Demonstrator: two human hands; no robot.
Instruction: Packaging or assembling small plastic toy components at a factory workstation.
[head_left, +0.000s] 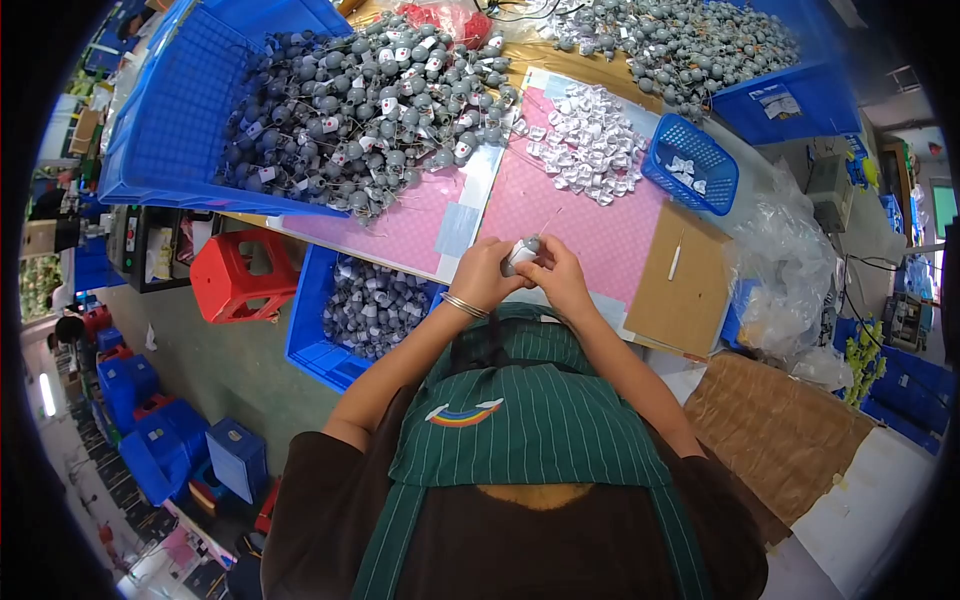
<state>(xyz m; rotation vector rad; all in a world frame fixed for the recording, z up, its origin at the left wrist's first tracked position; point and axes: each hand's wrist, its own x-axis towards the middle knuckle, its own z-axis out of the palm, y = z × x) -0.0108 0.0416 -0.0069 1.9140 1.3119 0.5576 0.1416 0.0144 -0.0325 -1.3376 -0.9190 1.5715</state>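
Over the near edge of the table (610,240), we hold a small grey round piece (521,254) between both hands, just above the pink mat (585,225). Our left hand (487,273), a thin bangle (463,305) on its wrist, wraps its fingers around the piece from the left; our right hand (556,276) pinches it from the right, fingertips touching it. A thin wire rises from the piece. Beyond lies a heap of like grey pieces (375,105) spilling from a blue crate (180,110), a pile of small white tags (588,140), and a small blue basket (692,165). Below the table edge, another blue crate (310,340) holds more grey pieces.
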